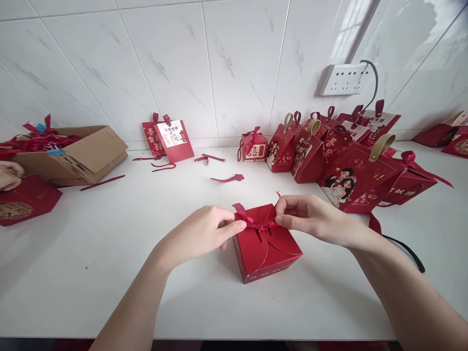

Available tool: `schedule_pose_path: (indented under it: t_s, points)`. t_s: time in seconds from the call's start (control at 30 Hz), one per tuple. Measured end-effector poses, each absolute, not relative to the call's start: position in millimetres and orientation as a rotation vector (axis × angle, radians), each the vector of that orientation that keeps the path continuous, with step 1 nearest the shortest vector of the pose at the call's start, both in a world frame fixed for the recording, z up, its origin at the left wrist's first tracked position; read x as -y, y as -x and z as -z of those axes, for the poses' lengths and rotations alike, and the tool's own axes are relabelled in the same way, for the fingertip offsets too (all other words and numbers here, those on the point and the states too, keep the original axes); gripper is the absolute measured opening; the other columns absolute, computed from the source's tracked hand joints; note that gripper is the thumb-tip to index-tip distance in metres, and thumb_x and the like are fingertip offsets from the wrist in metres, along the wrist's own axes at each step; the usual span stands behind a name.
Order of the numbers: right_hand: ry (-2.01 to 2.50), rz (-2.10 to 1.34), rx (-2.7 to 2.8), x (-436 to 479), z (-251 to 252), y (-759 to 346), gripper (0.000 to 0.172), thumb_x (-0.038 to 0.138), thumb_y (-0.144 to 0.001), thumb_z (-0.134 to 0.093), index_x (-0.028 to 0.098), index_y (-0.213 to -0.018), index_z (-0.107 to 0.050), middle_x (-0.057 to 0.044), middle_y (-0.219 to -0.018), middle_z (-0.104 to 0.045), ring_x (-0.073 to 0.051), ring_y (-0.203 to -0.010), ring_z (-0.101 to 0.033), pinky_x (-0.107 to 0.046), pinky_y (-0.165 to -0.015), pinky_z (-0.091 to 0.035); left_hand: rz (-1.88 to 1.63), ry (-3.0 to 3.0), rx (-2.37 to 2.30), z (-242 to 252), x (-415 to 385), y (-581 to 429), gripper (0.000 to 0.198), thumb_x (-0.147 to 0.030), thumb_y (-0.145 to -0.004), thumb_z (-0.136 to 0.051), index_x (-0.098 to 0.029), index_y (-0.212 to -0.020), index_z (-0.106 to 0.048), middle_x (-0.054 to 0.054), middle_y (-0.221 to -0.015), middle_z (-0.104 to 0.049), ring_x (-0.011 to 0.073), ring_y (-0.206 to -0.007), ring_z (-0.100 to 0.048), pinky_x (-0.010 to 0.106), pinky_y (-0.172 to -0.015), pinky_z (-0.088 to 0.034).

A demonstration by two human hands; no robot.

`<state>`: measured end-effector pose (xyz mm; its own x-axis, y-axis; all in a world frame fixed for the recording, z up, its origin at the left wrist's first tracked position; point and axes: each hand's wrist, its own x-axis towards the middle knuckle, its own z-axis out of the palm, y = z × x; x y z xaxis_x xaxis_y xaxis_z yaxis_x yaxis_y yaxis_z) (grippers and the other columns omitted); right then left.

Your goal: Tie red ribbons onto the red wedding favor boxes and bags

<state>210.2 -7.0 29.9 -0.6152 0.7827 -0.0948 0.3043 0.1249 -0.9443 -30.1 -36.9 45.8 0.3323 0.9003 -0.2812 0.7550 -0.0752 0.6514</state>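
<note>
A small red gift box (265, 246) with petal-shaped top flaps sits on the white table (109, 243) in front of me. A thin red ribbon (256, 222) crosses its top in a knot. My left hand (204, 231) pinches the ribbon's left end, fingers closed. My right hand (310, 217) pinches the right end, fingers closed. Both hands rest just above the box's top.
Several finished red gift boxes (351, 180) with handles crowd the back right. A brown cardboard box (84, 156) of ribbons stands at the left, with flat red cards (170, 139) against the tiled wall. Loose ribbons (228, 179) lie mid-table. Another person's hand (9, 175) shows at far left.
</note>
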Motion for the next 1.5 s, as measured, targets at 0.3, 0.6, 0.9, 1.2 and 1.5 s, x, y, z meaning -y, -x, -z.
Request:
schedule_pose_path:
  t_s: [0.3,0.6,0.9,1.2,1.5]
  points:
    - [1.010,-1.636,1.907,4,-31,-211,0.016,0.030,-0.078,-0.064,0.016,-0.081,-0.057,-0.001,-0.075,-0.057,-0.010,-0.067,-0.048,-0.025,-0.060,-0.037,-0.269,-1.859,-1.253,-47,33,32,0.041,-0.044,-0.085,-0.044,-0.017,-0.055,-0.051,-0.001,-0.056,-0.060,0.0083,-0.043,-0.033,0.024,-0.041,-0.021]
    - [0.895,-1.796,1.801,-1,-30,-213,0.018,0.024,-0.072,-0.068,0.017,-0.077,-0.052,0.004,-0.068,-0.048,-0.007,-0.061,-0.042,-0.023,-0.057,-0.033,-0.268,-1.878,-1.240,-44,28,36,0.039,-0.041,-0.086,-0.044,-0.017,-0.056,-0.047,-0.002,-0.059,-0.061,0.0086,-0.048,-0.038,0.023,-0.045,-0.025]
    - [0.806,-1.942,1.325,-14,-12,-208,0.014,0.015,-0.063,-0.066,0.017,-0.064,-0.052,0.004,-0.060,-0.046,-0.007,-0.054,-0.038,-0.024,-0.055,-0.029,-0.496,-1.783,-1.205,-35,18,30,0.034,-0.038,-0.087,-0.043,-0.018,-0.061,-0.049,-0.002,-0.063,-0.056,0.0126,-0.062,-0.055,0.026,-0.063,-0.040]
    - [0.890,-1.847,1.187,-17,-13,-202,0.017,0.013,-0.053,-0.062,0.019,-0.059,-0.048,0.005,-0.055,-0.042,-0.007,-0.051,-0.034,-0.026,-0.054,-0.027,-0.697,-1.780,-1.229,-19,7,28,0.038,-0.034,-0.084,-0.045,-0.017,-0.050,-0.041,-0.003,-0.051,-0.050,0.0090,-0.051,-0.042,0.024,-0.056,-0.033]
    - [0.864,-1.874,1.076,-21,-8,-203,0.025,0.010,-0.048,-0.063,0.020,-0.059,-0.043,0.007,-0.050,-0.038,-0.007,-0.048,-0.029,-0.025,-0.052,-0.028,-0.748,-1.699,-1.150,-6,0,29,0.035,-0.026,-0.079,-0.042,-0.018,-0.046,-0.035,-0.003,-0.045,-0.042,0.0086,-0.049,-0.036,0.024,-0.052,-0.031]
